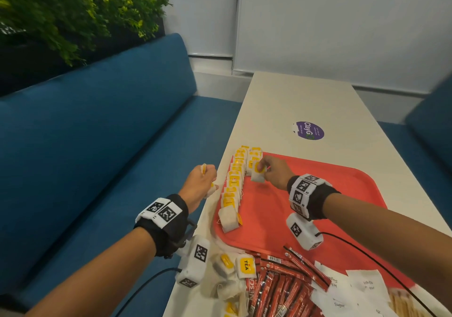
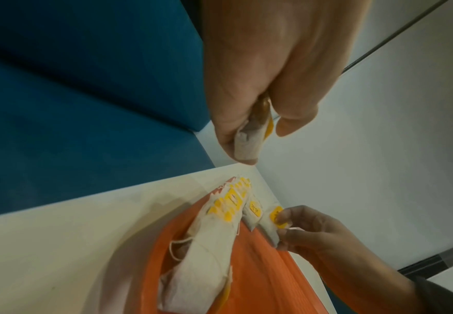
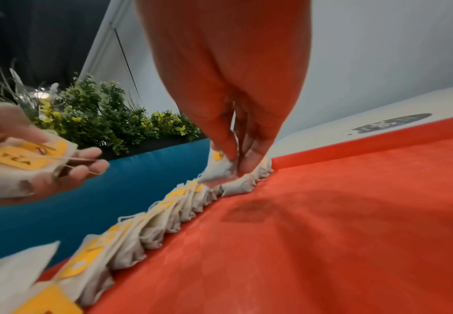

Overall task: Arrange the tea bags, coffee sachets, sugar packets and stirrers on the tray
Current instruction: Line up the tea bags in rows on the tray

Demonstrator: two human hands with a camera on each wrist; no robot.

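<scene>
A red tray lies on the white table. Along its left edge stands a row of tea bags with yellow tags, also seen as a row in the right wrist view. My right hand pinches one tea bag at the far end of a short second row, low over the tray. My left hand hovers just left of the table edge, gripping a small bunch of tea bags. Loose tea bags, red coffee sachets, white sugar packets and wooden stirrers lie piled at the near edge.
A blue bench runs along the left of the table, with green plants behind it. A purple sticker sits on the table beyond the tray. Another blue seat is at the right. Black cables trail from both wrist cameras.
</scene>
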